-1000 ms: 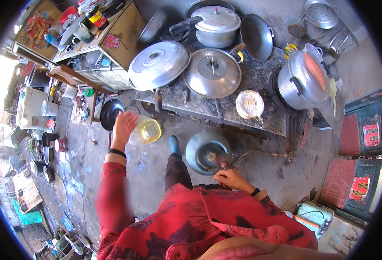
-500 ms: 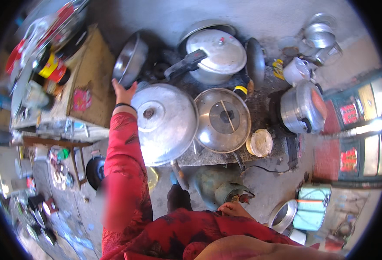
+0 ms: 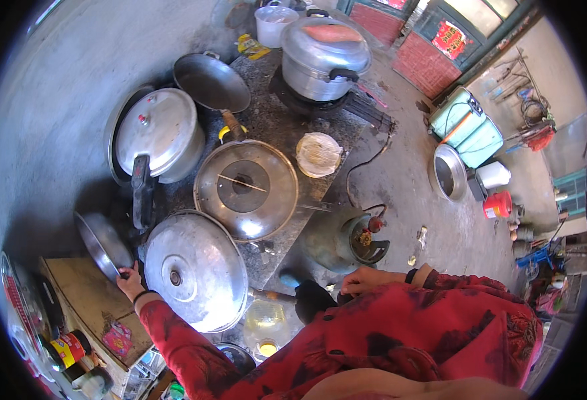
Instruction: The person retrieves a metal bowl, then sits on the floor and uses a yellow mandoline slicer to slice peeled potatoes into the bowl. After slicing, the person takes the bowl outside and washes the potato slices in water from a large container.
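Note:
My left hand reaches out to the left and closes on the rim of a metal basin, which stands tilted against the wall. Right beside that hand lies a large aluminium lid with a dark knob. My right hand is held near my body, its fingers curled and nothing showing in them. A glass-centred pan lid with a thin stick across it sits right of the aluminium lid. Behind these stands a pressure cooker with a black handle.
A dark frying pan, a steamer pot and a pale round lid are also on the counter. A green gas cylinder stands on the floor below. To the left is a wooden cabinet.
My view has swung to the right, so more floor and the doorway side show. The fingers of my left hand, spread at the basin's edge before, now close on its rim.

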### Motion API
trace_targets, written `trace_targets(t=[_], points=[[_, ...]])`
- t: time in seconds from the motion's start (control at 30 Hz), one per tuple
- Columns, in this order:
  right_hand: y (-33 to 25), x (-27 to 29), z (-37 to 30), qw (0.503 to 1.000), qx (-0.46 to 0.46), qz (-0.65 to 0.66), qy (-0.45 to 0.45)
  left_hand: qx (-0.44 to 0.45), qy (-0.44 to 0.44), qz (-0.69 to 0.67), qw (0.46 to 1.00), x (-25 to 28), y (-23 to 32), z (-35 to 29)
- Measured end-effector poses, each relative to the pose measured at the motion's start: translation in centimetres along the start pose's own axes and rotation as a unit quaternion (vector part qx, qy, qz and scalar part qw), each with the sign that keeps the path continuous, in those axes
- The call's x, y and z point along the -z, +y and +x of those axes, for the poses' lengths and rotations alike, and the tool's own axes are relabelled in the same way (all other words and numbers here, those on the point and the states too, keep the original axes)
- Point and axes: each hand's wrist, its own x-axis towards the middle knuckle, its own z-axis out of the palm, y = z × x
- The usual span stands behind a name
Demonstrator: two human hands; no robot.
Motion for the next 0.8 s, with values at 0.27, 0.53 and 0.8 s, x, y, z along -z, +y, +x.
trace_targets(t=[0.27,0.53,0.8], points=[[1.5,1.5,-2.3,0.998,0.061,0.017,-0.013,0.109,-0.174,0.032,0.978,3.6,-0.8,-11.9],[5.3,5.6,-6.7,0.98,0.176,-0.012,-0.094,0.237,-0.242,-0.097,0.936,17.8,-6.7,-41.3],[11.9,7.8,-13.3,0.964,0.121,-0.151,-0.183,0.053,-0.215,-0.145,0.964,42.5,-14.4,-65.6]])
